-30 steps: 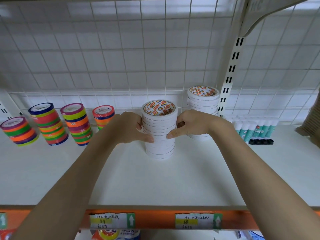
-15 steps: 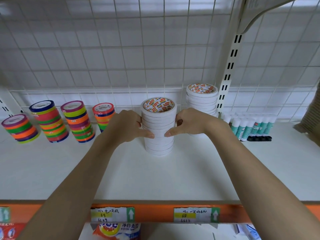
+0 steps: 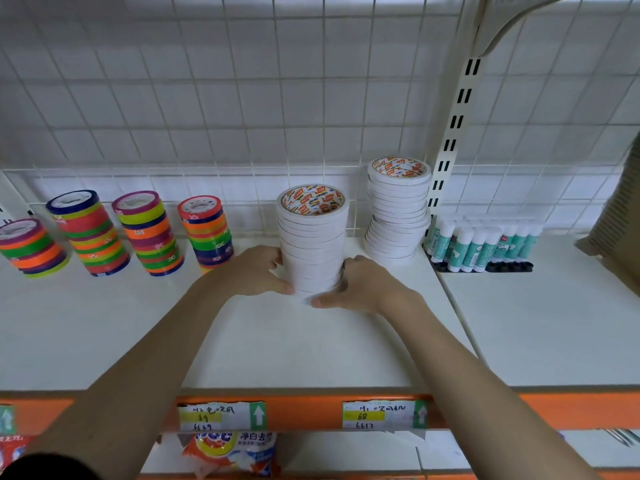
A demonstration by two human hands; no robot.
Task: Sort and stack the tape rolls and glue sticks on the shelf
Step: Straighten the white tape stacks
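Our left hand (image 3: 258,271) and right hand (image 3: 363,289) have slid down, now gripping the white tape stack (image 3: 312,242) near its base, probably squaring it.

At frame centre, the left hand (image 3: 254,271) and right hand (image 3: 363,287) grip the base of a white tape stack (image 3: 312,237) standing on the shelf (image 3: 277,341). Second white stack (image 3: 398,209) right of it; glue sticks (image 3: 481,245) farther right; four coloured stacks (image 3: 114,233) at left.

Left hand (image 3: 254,271) and right hand (image 3: 363,289) (forearms outstretched) curl inward, facing each other.
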